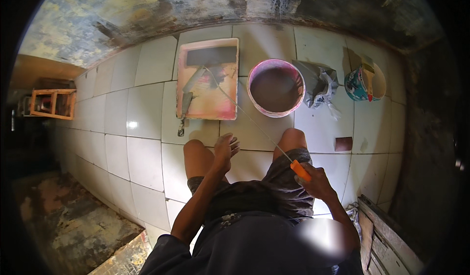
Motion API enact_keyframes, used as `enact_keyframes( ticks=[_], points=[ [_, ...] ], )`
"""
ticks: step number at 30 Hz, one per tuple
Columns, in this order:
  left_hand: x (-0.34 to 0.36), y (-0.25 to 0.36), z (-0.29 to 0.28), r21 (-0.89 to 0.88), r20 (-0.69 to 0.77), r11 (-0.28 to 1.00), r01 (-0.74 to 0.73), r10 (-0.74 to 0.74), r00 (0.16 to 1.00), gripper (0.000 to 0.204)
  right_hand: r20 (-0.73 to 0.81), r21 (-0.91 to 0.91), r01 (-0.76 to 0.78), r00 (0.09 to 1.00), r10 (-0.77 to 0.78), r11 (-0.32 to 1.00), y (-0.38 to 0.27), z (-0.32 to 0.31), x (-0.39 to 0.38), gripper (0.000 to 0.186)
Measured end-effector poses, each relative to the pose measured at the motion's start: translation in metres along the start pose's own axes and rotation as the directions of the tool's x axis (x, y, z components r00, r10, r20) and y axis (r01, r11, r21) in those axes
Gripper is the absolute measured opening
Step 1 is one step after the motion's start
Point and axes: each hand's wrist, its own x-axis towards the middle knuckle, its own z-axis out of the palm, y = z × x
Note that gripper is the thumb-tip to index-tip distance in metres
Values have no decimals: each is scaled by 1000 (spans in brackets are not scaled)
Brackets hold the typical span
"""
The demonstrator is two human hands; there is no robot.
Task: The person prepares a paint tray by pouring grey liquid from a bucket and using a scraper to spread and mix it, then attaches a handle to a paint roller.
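Note:
My right hand [315, 181] is closed around the orange handle of a paint roller [300, 170]. Its long thin wire reaches forward and left to the paint tray [230, 91], where the grey-coated roller head [194, 80] rests on the sloped part. Grey paint [211, 55] lies at the tray's far end. A scraper [185, 109] leans over the tray's near left edge, handle toward me. My left hand [226, 147] is held above my left knee, fingers apart and holding nothing, just short of the tray. Right of the tray stands a pink-rimmed bucket [249, 97] with grey-brown paint inside.
A crumpled plastic bag [321, 90] lies beside the bucket. Farther right is a teal tub [355, 86] with a paintbrush [368, 76] in it. A small brown-red square [343, 143] lies on the tiles. A stained wall [210, 5] rises ahead; wooden boards [387, 240] stand at lower right.

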Motion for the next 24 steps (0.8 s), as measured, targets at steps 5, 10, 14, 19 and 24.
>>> enact_keyframes(
  ticks=[5, 10, 14, 19, 24],
  points=[
    [-3, 4, -4, 14, 6, 999, -33, 33, 999, 36, -54, -138, 72, 995, -80, 988, 2, 6, 28, 43],
    [-1, 0, -35, -19, 79, 992, -125, 127, 989, 37, 135, -218, -45, 988, 76, 975, -21, -25, 60, 38],
    [-19, 7, -42, 19, 111, 985, -171, 168, 980, 38, 81, -152, 172, 984, -161, 973, -11, -26, 78, 38],
    [-11, 0, -82, 132, 211, 961, -242, 211, 954, 32, 68, -440, 173, 985, -159, 881, 15, -20, 103, 34],
    [-13, -23, -103, -10, 153, 992, -125, 125, 980, 29, -78, -482, -51, 997, 15, 875, 65, -19, 127, 32]
  ],
)
